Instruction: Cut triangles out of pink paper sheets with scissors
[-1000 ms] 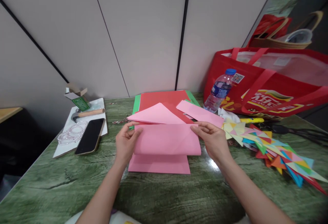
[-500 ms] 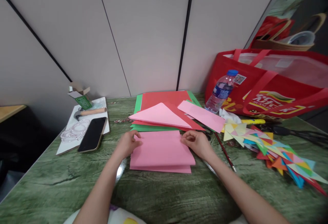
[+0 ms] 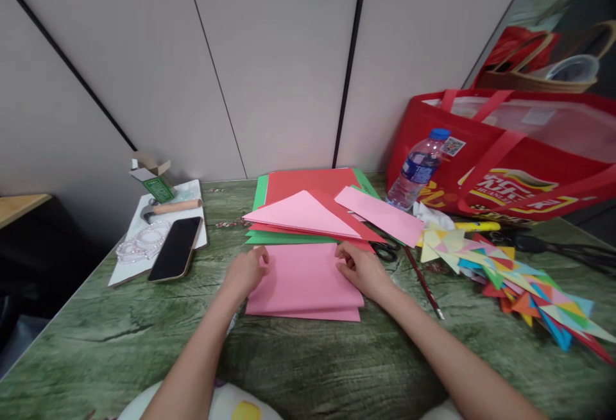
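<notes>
A folded sheet of pink paper point(image 3: 303, 279) lies on the table in front of me, its fold toward the far side and its near edges slightly apart. My left hand point(image 3: 246, 272) is closed at its upper left corner, fingertips bent onto the paper. At the upper right corner my right hand point(image 3: 363, 269) is closed too, with thumb and fingers curled against the sheet. Just beyond sits a pink paper triangle point(image 3: 308, 213) on red sheets point(image 3: 308, 179) and green sheets point(image 3: 283, 239). A pink paper strip point(image 3: 380, 215) lies to its right.
On the left are a phone point(image 3: 176, 249), a hammer point(image 3: 173, 208), a bead string point(image 3: 143, 242) and a small green box point(image 3: 158, 186). To the right are scissors point(image 3: 386, 251), a pencil point(image 3: 424, 282), a water bottle point(image 3: 416, 170), a red bag point(image 3: 529, 170) and folded colored paper pieces point(image 3: 524, 285).
My right hand has shifted slightly left and inward over the paper's corner. The left hand has moved a little to the right. The paper's raised near layer sits slightly further left.
</notes>
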Tool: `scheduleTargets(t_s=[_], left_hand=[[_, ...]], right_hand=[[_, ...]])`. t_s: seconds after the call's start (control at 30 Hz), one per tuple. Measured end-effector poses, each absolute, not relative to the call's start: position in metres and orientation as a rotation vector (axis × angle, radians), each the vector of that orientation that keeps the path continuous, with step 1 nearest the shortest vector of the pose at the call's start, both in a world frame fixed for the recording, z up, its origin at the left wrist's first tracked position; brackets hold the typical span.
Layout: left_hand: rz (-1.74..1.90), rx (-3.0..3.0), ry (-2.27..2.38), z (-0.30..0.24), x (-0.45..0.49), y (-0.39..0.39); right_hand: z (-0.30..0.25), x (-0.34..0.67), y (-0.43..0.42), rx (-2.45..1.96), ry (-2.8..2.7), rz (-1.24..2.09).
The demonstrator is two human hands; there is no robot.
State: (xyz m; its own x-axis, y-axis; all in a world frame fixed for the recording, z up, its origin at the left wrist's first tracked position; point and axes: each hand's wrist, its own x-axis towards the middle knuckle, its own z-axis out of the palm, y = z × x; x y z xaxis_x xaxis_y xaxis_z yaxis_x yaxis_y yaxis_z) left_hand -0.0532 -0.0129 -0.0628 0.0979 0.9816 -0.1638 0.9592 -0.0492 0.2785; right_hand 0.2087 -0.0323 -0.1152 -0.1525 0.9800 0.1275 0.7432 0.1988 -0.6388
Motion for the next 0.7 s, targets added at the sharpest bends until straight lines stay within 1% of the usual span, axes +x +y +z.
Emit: scheduleTargets(t_s=[0.17, 0.27, 0.5, 0.7], left_hand=[[-0.089, 2.114, 1.970, -0.060, -0.052, -0.014], [-0.136, 2.160, 1.991, -0.059, -0.051, -0.015], [-0.157, 2.344, 1.696, -0.068, -0.039, -0.017], [-0.303, 2.402, 1.712, -0.065, -0.023, -0.022]], right_hand=[[-0.109, 0.205, -0.034, -1.675, -2.076, 0.530], [-0.103, 0.202, -0.035, -1.723, -2.112, 0.487], [-0.094, 0.195, -0.031, -1.668, -2.281, 0.540], [-0.089, 0.186, -0.030, -1.755, -2.345, 0.521]])
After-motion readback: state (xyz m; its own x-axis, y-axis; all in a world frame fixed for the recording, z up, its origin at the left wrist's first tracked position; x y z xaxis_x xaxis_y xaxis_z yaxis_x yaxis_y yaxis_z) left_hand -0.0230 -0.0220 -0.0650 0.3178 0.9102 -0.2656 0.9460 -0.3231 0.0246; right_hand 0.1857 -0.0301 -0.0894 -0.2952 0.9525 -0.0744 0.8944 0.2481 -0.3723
